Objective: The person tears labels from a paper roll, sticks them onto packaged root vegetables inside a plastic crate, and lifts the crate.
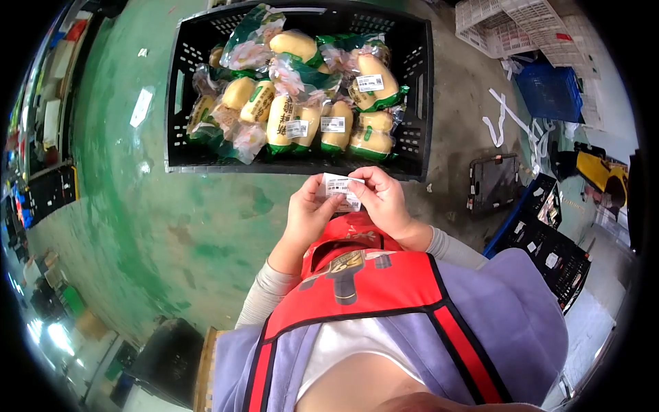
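A small sheet of white printed labels [341, 190] is held between both hands in front of the red apron [384, 281]. My left hand [306, 214] pinches its left side, thumb on top. On its right side, the thumb and fingers of my right hand [384, 204] are closed. Just beyond my hands sits a black plastic crate [295, 167] holding several clear-and-green bags of pale yellow lotus root [294, 45]. Some bags carry a white label, such as the right-hand bag's label [369, 83] and the lower middle bag's label [333, 124].
Green painted floor [130, 199] lies to the left. At the right are white crates [504, 27], a blue crate [549, 93], loose white strips [500, 117], a dark flat tray [494, 182] and another black crate [542, 254]. A black seat-like object [168, 360] is at lower left.
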Demonstrator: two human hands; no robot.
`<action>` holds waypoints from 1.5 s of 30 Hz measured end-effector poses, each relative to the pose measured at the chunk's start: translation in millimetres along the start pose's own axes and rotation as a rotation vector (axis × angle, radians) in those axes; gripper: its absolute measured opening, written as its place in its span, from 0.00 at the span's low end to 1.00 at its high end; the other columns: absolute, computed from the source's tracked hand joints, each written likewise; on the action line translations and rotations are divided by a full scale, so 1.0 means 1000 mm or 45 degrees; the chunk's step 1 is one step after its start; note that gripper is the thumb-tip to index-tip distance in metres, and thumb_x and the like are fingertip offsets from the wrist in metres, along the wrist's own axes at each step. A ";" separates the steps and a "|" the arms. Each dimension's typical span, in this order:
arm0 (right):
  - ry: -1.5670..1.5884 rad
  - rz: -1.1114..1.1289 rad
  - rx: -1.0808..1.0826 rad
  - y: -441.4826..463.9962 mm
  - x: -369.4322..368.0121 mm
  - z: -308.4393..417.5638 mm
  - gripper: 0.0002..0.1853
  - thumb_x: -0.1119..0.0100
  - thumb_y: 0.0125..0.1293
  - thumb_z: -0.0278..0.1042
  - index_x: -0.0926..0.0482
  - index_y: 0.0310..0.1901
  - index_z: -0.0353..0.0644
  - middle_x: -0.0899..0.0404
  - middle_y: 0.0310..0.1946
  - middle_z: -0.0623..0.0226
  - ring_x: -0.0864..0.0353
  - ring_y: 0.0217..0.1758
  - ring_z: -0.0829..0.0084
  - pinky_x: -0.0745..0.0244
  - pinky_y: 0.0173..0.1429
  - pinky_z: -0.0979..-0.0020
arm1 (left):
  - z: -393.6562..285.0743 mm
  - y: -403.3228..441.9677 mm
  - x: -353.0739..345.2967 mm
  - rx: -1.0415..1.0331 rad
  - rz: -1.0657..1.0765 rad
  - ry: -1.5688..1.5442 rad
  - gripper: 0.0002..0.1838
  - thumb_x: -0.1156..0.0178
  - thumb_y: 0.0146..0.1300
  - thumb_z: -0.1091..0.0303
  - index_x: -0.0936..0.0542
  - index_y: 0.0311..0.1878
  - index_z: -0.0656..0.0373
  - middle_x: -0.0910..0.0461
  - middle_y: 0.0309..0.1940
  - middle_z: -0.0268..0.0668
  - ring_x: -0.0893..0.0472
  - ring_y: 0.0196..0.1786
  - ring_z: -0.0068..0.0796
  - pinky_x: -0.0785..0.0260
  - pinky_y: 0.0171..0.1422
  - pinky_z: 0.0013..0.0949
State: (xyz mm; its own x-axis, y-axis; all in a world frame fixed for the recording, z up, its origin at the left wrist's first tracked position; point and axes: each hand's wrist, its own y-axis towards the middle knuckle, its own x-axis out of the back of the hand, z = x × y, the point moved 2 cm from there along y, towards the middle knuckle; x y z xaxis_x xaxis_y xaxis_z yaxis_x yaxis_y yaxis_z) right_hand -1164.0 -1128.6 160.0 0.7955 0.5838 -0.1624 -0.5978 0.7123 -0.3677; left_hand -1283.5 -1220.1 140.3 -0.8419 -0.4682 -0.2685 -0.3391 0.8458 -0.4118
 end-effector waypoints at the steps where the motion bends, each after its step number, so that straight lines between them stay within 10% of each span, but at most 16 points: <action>1: -0.228 -0.024 0.134 0.002 0.006 0.003 0.04 0.43 0.62 0.24 0.24 0.36 0.34 0.22 0.32 0.71 0.25 0.35 0.83 0.29 0.39 0.81 | 0.006 0.002 -0.003 0.001 0.009 0.002 0.17 0.36 0.55 0.77 0.28 0.48 0.64 0.21 0.37 0.33 0.24 0.36 0.17 0.30 0.39 0.21; 4: -0.516 -0.051 0.409 0.010 0.023 0.002 0.03 0.40 0.58 0.24 0.21 0.34 0.35 0.22 0.34 0.64 0.24 0.38 0.75 0.30 0.39 0.77 | 0.012 0.006 -0.005 -0.007 -0.035 -0.008 0.10 0.37 0.57 0.74 0.25 0.42 0.64 0.21 0.30 0.29 0.25 0.31 0.13 0.31 0.34 0.19; 14: -1.298 -0.171 -0.019 0.144 0.100 -0.049 0.13 0.35 0.49 0.35 0.19 0.36 0.39 0.19 0.31 0.56 0.19 0.36 0.61 0.27 0.42 0.65 | 0.027 0.002 0.008 0.180 0.172 0.120 0.05 0.36 0.55 0.74 0.21 0.34 0.63 0.22 0.30 0.29 0.26 0.33 0.15 0.33 0.37 0.22; 23: -1.997 -0.169 -0.090 0.148 0.090 -0.054 0.14 0.37 0.52 0.40 0.26 0.34 0.40 0.21 0.33 0.53 0.21 0.39 0.53 0.28 0.41 0.56 | -0.018 -0.012 0.017 -0.338 0.086 0.419 0.08 0.33 0.52 0.71 0.21 0.32 0.63 0.26 0.26 0.32 0.29 0.28 0.19 0.36 0.32 0.24; 25: -1.943 -0.065 0.151 0.131 0.064 -0.024 0.15 0.39 0.55 0.41 0.25 0.37 0.38 0.19 0.32 0.58 0.19 0.35 0.60 0.27 0.39 0.61 | -0.020 -0.013 0.029 -0.306 -0.027 0.245 0.07 0.34 0.53 0.72 0.21 0.32 0.63 0.26 0.27 0.31 0.29 0.28 0.17 0.37 0.32 0.22; 29: 0.231 0.647 -0.195 0.077 0.002 0.017 0.14 0.44 0.63 0.34 0.26 0.48 0.38 0.24 0.44 0.69 0.26 0.43 0.80 0.30 0.43 0.77 | -0.030 -0.015 0.054 -0.192 -0.237 -0.098 0.04 0.39 0.58 0.73 0.21 0.34 0.63 0.24 0.27 0.24 0.30 0.28 0.11 0.39 0.32 0.18; 30: -0.020 0.788 0.167 0.063 -0.017 0.037 0.17 0.41 0.60 0.30 0.28 0.50 0.37 0.26 0.48 0.67 0.27 0.46 0.81 0.30 0.45 0.79 | -0.036 -0.013 0.056 -0.186 -0.318 -0.135 0.04 0.39 0.59 0.74 0.22 0.36 0.62 0.24 0.25 0.24 0.30 0.28 0.10 0.39 0.31 0.17; 36: -0.113 0.562 0.183 0.062 -0.062 0.041 0.10 0.45 0.62 0.22 0.27 0.45 0.35 0.23 0.35 0.72 0.25 0.37 0.84 0.28 0.42 0.81 | -0.071 -0.017 0.082 -0.629 -0.520 0.408 0.22 0.38 0.50 0.70 0.27 0.50 0.64 0.28 0.50 0.44 0.30 0.54 0.35 0.44 0.63 0.35; 40: 0.024 0.653 0.177 0.064 -0.079 0.044 0.16 0.44 0.60 0.20 0.32 0.49 0.38 0.26 0.38 0.71 0.26 0.41 0.83 0.29 0.46 0.80 | -0.101 -0.014 0.066 -0.600 -0.526 0.863 0.17 0.35 0.49 0.72 0.25 0.44 0.62 0.21 0.39 0.36 0.23 0.44 0.34 0.46 0.65 0.36; 45: 0.002 0.654 -0.058 0.094 -0.084 0.048 0.11 0.43 0.60 0.22 0.26 0.45 0.37 0.23 0.37 0.73 0.25 0.37 0.83 0.29 0.44 0.80 | -0.082 0.012 0.080 -0.440 -0.340 0.130 0.05 0.39 0.59 0.74 0.22 0.37 0.64 0.21 0.28 0.28 0.27 0.32 0.11 0.33 0.35 0.20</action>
State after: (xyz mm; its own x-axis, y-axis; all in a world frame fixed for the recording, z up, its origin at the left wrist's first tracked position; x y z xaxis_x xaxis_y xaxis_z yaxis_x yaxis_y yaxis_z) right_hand -1291.6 -1092.5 182.9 0.4004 0.8532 -0.3343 -0.9066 0.3159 -0.2797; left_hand -1388.9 -1226.6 185.3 -0.7369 -0.6688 -0.0980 -0.6560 0.7426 -0.1350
